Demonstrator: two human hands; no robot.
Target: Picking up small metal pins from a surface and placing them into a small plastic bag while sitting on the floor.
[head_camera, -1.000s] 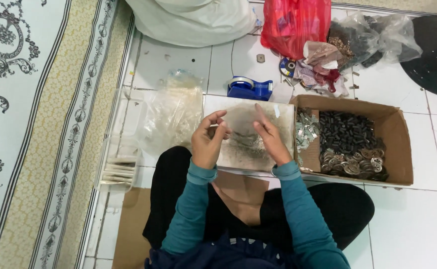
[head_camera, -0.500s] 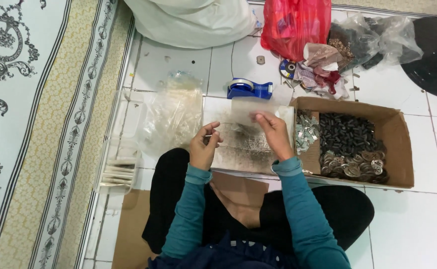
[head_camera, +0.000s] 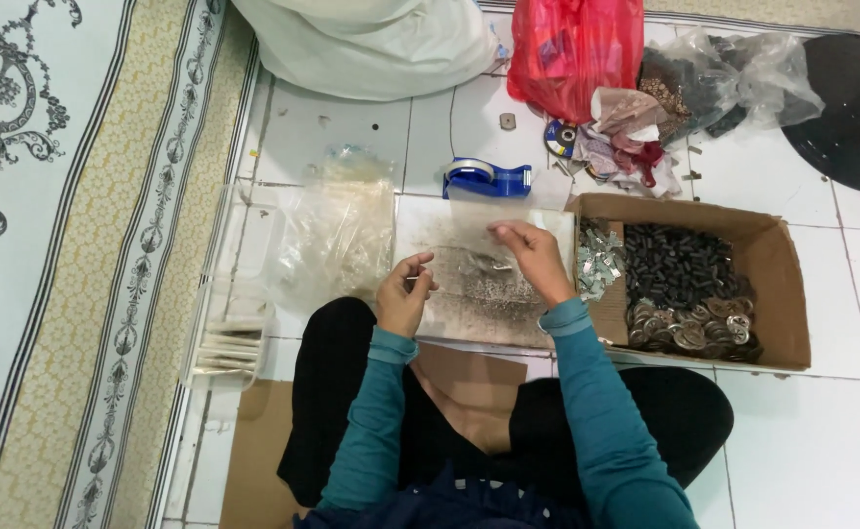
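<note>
The left hand [head_camera: 405,294] is now seen lowered and drawn toward the lap, where a second ago it was raised close to the right hand over the middle of the work board [head_camera: 469,313]. Its fingers are curled shut around something small at the fingertips; what is pinched there is too small to be made out. The right hand [head_camera: 533,257] has been carried up and to the right, toward the cardboard box [head_camera: 778,284], and a clear plastic bag [head_camera: 489,217] is held by its upper edge between thumb and fingers, so that the bag hangs flat over the far part of the board. The hands, earlier together, are thus now apart, which is judged to mean that one small piece has been taken up and the bag is being held ready for it. Beside the board, a heap of clear bags [head_camera: 342,235] lies on the tiled floor [head_camera: 351,127], and a blue tape dispenser [head_camera: 486,179] stands just beyond.
</note>
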